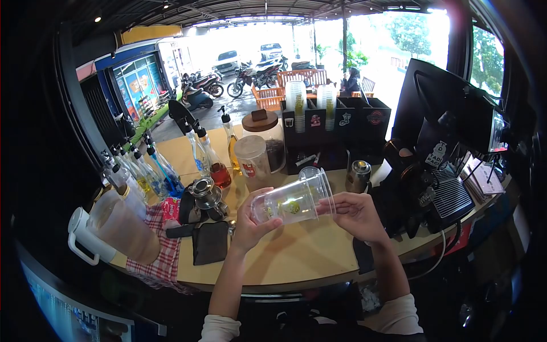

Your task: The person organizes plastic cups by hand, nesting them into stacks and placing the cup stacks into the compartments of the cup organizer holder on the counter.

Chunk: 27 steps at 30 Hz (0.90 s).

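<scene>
Clear plastic cups (292, 203), nested in one another and printed with a yellow-green mark, lie tilted on their side in the air above the wooden counter. Around their base end is my left hand (254, 222), its thumb along the lower side. At the rim end, my right hand (356, 215) has its fingertips against the rims on the right. Another clear rim shows at the upper edge of the cups; how it sits with them is hard to tell. Behind them stand a lidded plastic tub (252, 159) and a wood-lidded jar (274, 142).
Pump bottles (214, 162), a metal pot (206, 196) and a jug (128, 228) on a checked cloth (156, 251) stand left. A black organizer (336, 128) holds cup stacks at the back. A metal shaker (359, 175) and black machine (436, 171) are right. A person (351, 81) sits outside.
</scene>
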Available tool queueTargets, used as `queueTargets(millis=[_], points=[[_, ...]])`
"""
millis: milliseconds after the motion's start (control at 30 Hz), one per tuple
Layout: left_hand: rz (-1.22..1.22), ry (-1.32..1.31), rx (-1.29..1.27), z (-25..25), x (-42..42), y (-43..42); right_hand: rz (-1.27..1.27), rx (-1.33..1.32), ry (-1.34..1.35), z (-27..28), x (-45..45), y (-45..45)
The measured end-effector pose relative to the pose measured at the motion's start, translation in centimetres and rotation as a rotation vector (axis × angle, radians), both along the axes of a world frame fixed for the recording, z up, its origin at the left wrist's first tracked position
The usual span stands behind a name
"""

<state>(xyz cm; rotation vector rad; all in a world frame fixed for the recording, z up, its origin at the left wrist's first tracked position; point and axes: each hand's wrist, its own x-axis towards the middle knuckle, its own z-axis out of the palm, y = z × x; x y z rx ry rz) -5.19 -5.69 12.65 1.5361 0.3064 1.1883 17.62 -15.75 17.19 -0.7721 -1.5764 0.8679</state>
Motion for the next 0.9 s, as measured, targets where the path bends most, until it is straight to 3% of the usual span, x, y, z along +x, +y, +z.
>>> queueTargets(millis=[267,533,667,767,833,900], points=[[0.012,0.022,0.005,-0.8,0.2,0.1,-0.154,-0.094,-0.022,-0.1,0.0,-0.1],[0.063,-0.011,0.063,-1.5,-0.4,0.7,-0.335,0.153,-0.136,-0.2,0.2,0.2],[0.013,-0.086,-0.011,-1.5,-0.9,0.7,-0.286,0.175,-0.048,-0.7,1.1,0.8],[0.002,-0.056,0.013,-1.6,-0.6,0.3,-0.211,0.24,-0.186,-0.2,0.9,0.6],[-0.008,-0.041,0.011,-1.6,-0.4,0.2,-0.06,-0.021,0.036,0.1,0.9,0.2],[-0.005,-0.013,0.065,-1.6,-0.3,0.2,-0.067,-0.102,0.108,-0.2,1.2,0.8]])
